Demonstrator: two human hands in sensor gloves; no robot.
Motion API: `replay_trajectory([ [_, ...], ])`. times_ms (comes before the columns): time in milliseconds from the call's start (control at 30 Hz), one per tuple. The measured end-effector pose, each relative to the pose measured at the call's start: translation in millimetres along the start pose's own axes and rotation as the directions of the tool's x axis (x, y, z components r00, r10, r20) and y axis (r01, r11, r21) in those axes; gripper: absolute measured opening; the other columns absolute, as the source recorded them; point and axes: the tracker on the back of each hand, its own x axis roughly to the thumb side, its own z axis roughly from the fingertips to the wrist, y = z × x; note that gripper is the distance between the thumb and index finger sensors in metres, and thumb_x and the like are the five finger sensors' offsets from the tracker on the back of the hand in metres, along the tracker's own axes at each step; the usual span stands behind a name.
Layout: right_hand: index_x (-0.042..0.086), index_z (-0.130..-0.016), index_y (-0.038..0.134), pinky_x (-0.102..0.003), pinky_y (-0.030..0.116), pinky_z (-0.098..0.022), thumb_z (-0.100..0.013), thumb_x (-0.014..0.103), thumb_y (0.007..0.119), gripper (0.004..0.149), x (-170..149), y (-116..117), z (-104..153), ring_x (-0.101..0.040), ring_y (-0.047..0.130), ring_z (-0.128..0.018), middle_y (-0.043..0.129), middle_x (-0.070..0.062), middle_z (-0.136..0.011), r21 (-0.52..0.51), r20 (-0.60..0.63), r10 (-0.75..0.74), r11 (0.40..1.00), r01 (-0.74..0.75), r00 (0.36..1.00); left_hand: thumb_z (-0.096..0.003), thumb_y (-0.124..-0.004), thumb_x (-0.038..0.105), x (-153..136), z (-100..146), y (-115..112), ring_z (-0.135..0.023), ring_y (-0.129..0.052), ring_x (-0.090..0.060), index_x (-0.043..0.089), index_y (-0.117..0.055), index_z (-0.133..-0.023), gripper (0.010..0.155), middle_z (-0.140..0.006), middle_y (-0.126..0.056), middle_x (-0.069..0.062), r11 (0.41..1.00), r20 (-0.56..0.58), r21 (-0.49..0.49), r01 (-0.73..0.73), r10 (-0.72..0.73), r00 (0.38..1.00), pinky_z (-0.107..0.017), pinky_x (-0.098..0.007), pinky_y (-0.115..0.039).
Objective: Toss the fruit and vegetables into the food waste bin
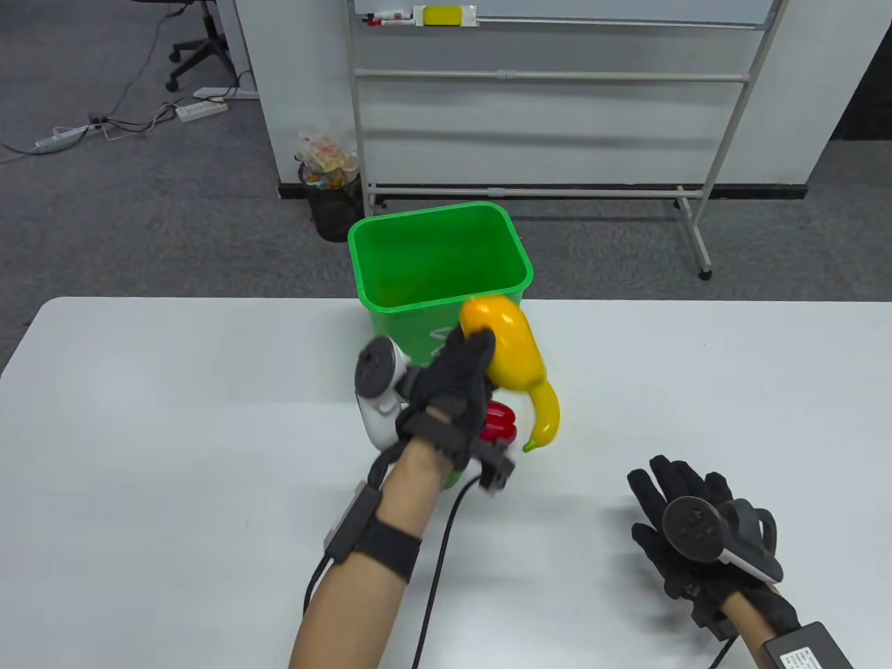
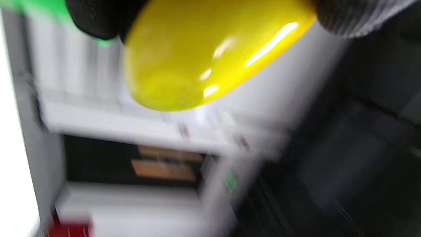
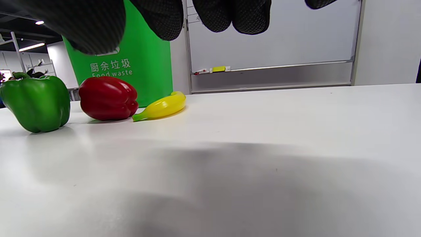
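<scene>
Here I see a white tabletop (image 1: 174, 418) with a grey carpeted floor (image 1: 139, 209) beyond it, a whiteboard (image 1: 557, 90) on a wheeled frame standing behind, and a small black bin (image 1: 334, 202) stuffed with wrappers beside a white partition. A power strip (image 1: 202, 109) and cables lie on the floor at upper left, near an office chair base. The green food waste bin (image 1: 439, 268) sits at the far edge of the tabletop, its printed label readable only from the right wrist view. My left hand (image 1: 453, 390) is raised in front of the bin and grips a yellow pepper (image 1: 505, 345) just below the rim. My right hand (image 1: 686, 523) rests low over the tabletop at right, fingers spread and holding nothing. A banana (image 1: 547, 418) lies just beside a red pepper (image 1: 500, 421), which the left hand largely covers from above; the green pepper (image 3: 37, 102) shows plainly only from the right wrist, since the left forearm hides nearly all of it in the table view. The left wrist view is badly blurred: only the yellow fruit and dark fingertips (image 2: 95, 16) are legible. I cannot make out the inside bottom of the bin.
</scene>
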Motion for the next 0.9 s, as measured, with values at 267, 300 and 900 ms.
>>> replay_trajectory([
  [267, 0.026, -0.109, 0.046, -0.074, 0.035, -0.074, -0.042, 0.051, 0.074, 0.077, 0.2, 1.3, -0.2, -0.042, 0.047, -0.111, 0.036, -0.010, -0.117, 0.017, 0.012, -0.006, 1.000, 0.005, 1.000, -0.0478, -0.059, 0.068, -21.1, 16.8, 56.1, -0.095, -0.049, -0.058, 0.001, -0.017, -0.104, 0.097, -0.107, -0.024, -0.035, 0.994, 0.009, 0.021, 0.107, -0.107, 0.994, -0.067, -0.068, -0.050],
  [300, 0.026, -0.109, 0.046, -0.074, 0.035, -0.074, -0.042, 0.051, 0.074, 0.077, -0.2, 1.8, 0.0, -0.042, 0.047, -0.111, 0.037, -0.010, -0.117, 0.021, 0.010, -0.006, 1.000, 0.006, 1.000, -0.0480, -0.060, 0.067, -21.5, 20.4, 58.9, -0.095, -0.051, -0.058, 0.002, -0.023, -0.105, 0.094, -0.107, -0.027, -0.035, 0.991, 0.031, 0.020, 0.131, -0.131, 0.991, -0.067, -0.067, -0.052],
  [900, 0.026, -0.108, 0.047, -0.074, 0.037, -0.074, -0.042, 0.051, 0.073, 0.076, 7.4, 2.2, 0.7, -0.042, 0.049, -0.110, 0.038, -0.011, -0.116, 0.028, 0.033, 0.004, 1.000, -0.005, 0.999, -0.0383, -0.085, 0.055, -96.1, 59.0, 36.5, -0.098, -0.054, -0.057, 0.031, -0.065, -0.099, 0.068, -0.113, -0.048, -0.020, 0.234, 0.376, -0.110, 0.966, -0.890, 0.258, -0.069, -0.071, -0.049],
])
